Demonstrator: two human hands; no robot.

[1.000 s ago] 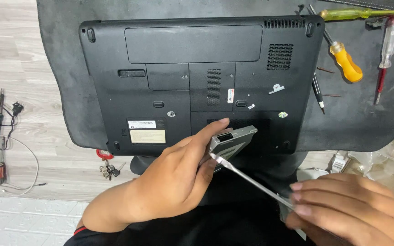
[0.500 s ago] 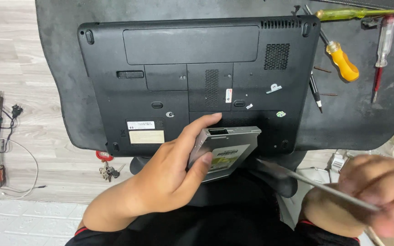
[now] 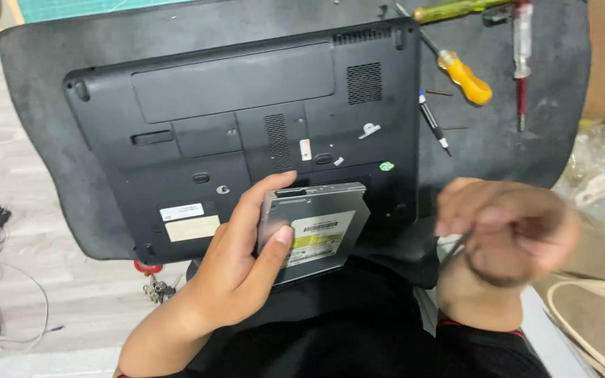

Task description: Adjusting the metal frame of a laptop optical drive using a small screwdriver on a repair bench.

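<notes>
Left hand [image 3: 236,269] grasps optical drive [image 3: 314,233] flat over near edge of upturned laptop [image 3: 246,133], label up for inspection; blurred right hand [image 3: 509,234] clenches thin strip.

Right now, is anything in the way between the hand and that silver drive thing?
No. The left hand already grips the silver optical drive, thumb on its labelled face, fingers on its edge, over the upturned black laptop. The right hand is apart from it and blurred, pinching something thin that cannot be told.
</notes>
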